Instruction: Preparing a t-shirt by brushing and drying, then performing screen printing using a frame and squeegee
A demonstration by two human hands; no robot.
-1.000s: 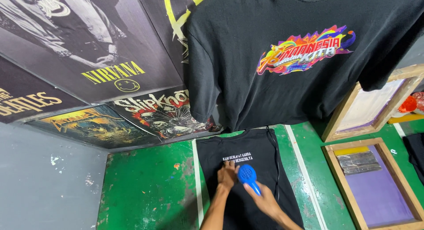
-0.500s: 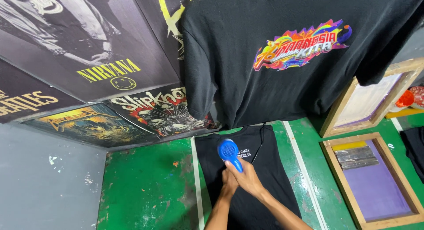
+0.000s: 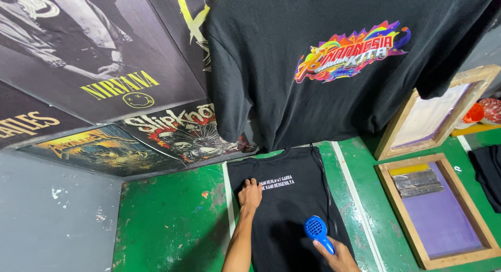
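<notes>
left grip flat, released, pressing the black shirt on the green tabletop | right grip clenched on the blue dryer, just right of the left | risk: dryer lingering close may scorch the white print, or the shirt creeps under the palm | containers: wooden screen frame far right holds a squeegee

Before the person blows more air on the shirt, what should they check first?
1. Left hand pressing the black T-shirt flat beside its white print: ok.
2. Right hand gripping the blue hair dryer: ok.
3. Dryer nozzle facing the print: cannot tell.
4. Dryer cord lying free: cannot tell.
5. Wooden screen frame apart from the shirt: ok.
</notes>
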